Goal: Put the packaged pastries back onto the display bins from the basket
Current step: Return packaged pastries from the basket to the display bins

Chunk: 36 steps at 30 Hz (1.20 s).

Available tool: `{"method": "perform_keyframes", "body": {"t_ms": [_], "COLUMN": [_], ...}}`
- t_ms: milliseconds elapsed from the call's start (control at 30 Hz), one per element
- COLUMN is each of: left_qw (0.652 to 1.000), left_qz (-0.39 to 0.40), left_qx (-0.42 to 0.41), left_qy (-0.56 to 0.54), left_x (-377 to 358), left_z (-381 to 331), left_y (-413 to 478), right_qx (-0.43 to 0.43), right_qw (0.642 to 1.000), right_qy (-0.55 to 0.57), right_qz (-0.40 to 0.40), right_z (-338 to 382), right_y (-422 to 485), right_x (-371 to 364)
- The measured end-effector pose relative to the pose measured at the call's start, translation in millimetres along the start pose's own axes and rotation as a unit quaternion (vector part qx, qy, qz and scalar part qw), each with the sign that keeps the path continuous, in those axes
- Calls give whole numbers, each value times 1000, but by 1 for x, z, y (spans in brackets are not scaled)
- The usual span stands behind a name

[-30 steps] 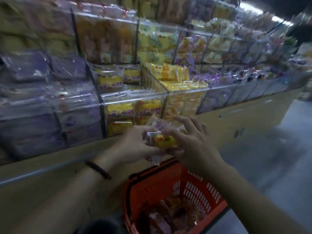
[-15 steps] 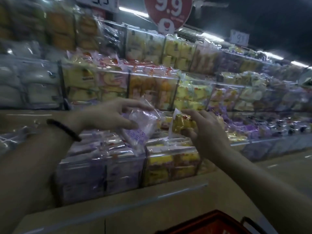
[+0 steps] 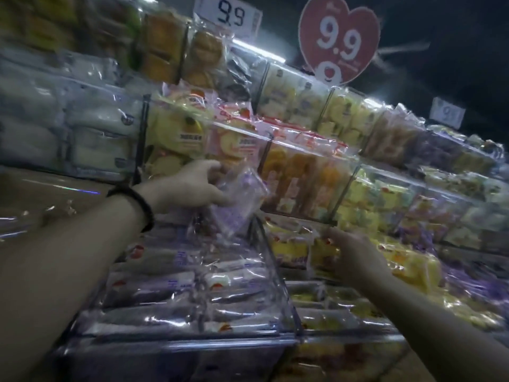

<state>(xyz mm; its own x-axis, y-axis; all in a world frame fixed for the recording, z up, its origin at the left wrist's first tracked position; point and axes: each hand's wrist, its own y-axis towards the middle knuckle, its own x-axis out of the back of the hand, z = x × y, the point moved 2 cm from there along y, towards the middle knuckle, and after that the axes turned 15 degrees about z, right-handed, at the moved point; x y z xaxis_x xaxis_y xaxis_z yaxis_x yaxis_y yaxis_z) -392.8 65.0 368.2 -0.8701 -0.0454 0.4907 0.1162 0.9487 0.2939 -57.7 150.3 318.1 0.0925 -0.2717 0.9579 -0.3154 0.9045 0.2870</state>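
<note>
The left hand, at centre frame, is pinching a purple packet; it is best going flat into the bin below. The right hand is probably pinching a yellow packet.

Purple packet, yellow packet

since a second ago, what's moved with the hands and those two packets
The hands were together low over the orange basket; they have risen and split. The left hand now holds the purple packet above the bin of purple packets, and the right hand carries the yellow packet towards the stocked yellow packets. The basket has left the view. Each hand keeps its grip.
</note>
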Motion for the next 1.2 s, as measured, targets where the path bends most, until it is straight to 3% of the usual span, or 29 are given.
{"method": "perform_keyframes", "body": {"t_ms": [200,300,367,467,533,700,800,867,967,1067,1200], "left_qw": [982,975,971,963,963,988,995,999,982,971,965], "left_qz": [-25,-18,-8,-1,-2,-17,-13,-23,-20,5,-13], "left_qx": [-11,3,9,-7,-12,-50,-42,-18,40,85,60], "left_qy": [-185,-223,-240,-271,-268,-146,-85,34,181,224,254], "left_x": [-2,-2,-4,-8,-4,24,25,24,25,23,10], "left_z": [0,-2,0,2,1,-6,-8,-4,2,7,9], "left_y": [-9,-11,-10,-10,-11,-14,-19,-20,-18,-16,-13], "right_qx": [-11,21,84,168,196,224,224,228,208,164,169], "right_qw": [994,987,942,865,867,895,937,955,969,982,985], "right_qy": [33,162,324,465,445,385,262,183,116,79,35], "right_qz": [102,-2,-40,88,107,40,54,58,64,50,2], "right_z": [8,29,58,109,134,147,146,150,162,173,169], "right_y": [7,4,-2,-2,2,20,35,41,48,50,44], "right_x": [1,19,37,58,63,68,65,62,54,46,44]}}
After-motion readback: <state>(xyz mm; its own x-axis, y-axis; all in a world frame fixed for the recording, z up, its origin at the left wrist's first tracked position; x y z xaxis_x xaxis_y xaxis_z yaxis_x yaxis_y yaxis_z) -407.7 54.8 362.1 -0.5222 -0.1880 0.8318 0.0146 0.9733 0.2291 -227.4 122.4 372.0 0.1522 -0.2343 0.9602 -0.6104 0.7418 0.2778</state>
